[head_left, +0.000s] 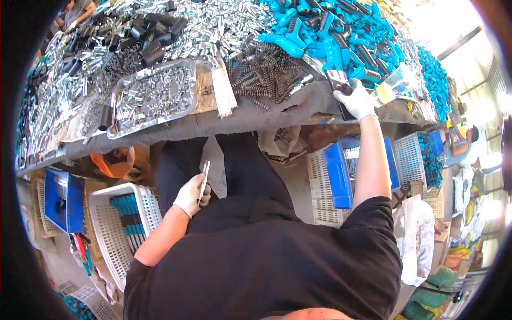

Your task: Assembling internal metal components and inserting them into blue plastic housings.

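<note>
My left hand (190,196), in a white glove, is closed around a thin silvery metal rod (206,173) above my lap. At the bench's front edge my gloved right hand (356,101) grips a dark flat rectangular object (338,82), whose kind I cannot make out. Just beyond that hand lies a heap of blue plastic handles (333,50) with black grips. A pile of dark coil springs (269,72) sits left of it. A clear tray (154,96) of small metal parts stands farther left. Beside my right hand is a clear plastic container (393,85) with something yellow.
Black tubes (154,37) and loose metal parts cover the bench's left side. Below stand a white basket (98,213) with blue-handled pieces, a blue bin (64,200), another blue bin (337,173) and a white crate (409,157). Another person (466,144) is at the far right.
</note>
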{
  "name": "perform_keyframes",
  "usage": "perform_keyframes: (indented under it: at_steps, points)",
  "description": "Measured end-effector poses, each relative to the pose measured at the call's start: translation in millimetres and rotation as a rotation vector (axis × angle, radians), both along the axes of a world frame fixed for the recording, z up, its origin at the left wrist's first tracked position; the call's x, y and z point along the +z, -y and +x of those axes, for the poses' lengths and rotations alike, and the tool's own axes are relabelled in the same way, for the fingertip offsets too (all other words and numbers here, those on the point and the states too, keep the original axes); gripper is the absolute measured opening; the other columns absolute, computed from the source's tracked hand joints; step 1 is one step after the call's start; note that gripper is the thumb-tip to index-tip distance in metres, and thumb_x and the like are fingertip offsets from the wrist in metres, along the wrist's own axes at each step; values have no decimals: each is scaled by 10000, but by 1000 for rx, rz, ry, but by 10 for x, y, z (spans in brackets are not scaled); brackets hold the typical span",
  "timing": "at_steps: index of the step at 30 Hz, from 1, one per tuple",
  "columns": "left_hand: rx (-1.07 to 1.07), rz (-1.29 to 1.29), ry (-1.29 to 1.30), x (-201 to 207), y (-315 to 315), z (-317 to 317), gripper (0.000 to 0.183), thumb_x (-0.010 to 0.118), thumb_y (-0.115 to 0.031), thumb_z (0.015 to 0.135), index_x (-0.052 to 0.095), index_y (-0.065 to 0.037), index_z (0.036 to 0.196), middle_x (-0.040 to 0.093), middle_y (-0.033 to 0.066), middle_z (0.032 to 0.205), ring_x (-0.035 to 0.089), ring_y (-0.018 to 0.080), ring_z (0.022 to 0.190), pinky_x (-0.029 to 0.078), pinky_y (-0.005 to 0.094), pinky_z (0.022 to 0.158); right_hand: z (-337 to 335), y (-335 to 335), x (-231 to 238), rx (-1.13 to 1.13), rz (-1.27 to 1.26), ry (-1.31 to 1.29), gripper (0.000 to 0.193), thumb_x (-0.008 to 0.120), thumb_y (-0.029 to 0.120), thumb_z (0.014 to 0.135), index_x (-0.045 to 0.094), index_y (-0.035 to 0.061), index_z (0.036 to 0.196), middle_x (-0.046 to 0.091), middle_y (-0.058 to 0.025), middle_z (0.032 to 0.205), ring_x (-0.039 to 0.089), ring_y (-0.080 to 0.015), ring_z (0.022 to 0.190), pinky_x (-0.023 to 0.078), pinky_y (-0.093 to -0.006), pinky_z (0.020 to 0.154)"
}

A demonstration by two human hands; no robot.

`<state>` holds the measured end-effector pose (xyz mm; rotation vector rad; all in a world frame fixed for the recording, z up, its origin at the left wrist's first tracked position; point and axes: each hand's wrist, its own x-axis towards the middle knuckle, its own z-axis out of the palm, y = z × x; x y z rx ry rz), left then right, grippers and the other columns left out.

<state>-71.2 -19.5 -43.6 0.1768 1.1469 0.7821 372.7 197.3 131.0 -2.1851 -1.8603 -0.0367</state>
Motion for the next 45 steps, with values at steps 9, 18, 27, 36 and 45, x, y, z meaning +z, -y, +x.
perform_keyframes:
  at_steps: [9, 18, 27, 36, 45]
  points:
    - [26, 36, -19, 47, 116, -27, 238, 471, -358, 967, 517, -125, 951, 491, 41, 636, 403, 139, 436, 288, 284, 411, -34, -7, -11, -22, 7, -21, 938, 740, 564, 677, 415, 16, 1367, 542, -234, 1288, 549, -353, 1183, 437, -413, 996]
    - [-2, 158, -117, 370, 252, 113, 280, 471, -352, 964, 545, -99, 1058, 491, 27, 645, 415, 120, 459, 287, 263, 418, -861, 1068, -239, 349, 487, -616, 366, 700, 219, 804, 624, 35, 1110, 632, -169, 1067, 594, -327, 1045, 460, -414, 937]
    - [-527, 444, -291, 1190, 252, 636, 240, 474, -285, 951, 564, -67, 904, 535, 14, 668, 428, 78, 491, 311, 221, 449, -1902, 2086, -750, 712, -420, -1140, 302, 636, 117, 909, 565, 25, 1188, 633, -59, 1041, 587, -123, 951, 472, -274, 880]
    - [-412, 469, -55, 1033, 369, 564, 246, 467, -253, 959, 559, -31, 1012, 556, 30, 716, 447, 76, 522, 328, 210, 468, -1879, 2105, -773, 712, -380, -1202, 252, 632, 93, 910, 572, 27, 1145, 631, -47, 969, 588, -98, 919, 480, -262, 853]
    - [-400, 334, -72, 906, 217, 665, 282, 518, -235, 947, 556, -27, 1132, 565, 42, 724, 418, 69, 489, 303, 208, 437, -1802, 2023, -954, 670, -356, -1224, 253, 635, 120, 905, 583, 26, 1134, 640, -76, 945, 603, -129, 874, 493, -277, 821]
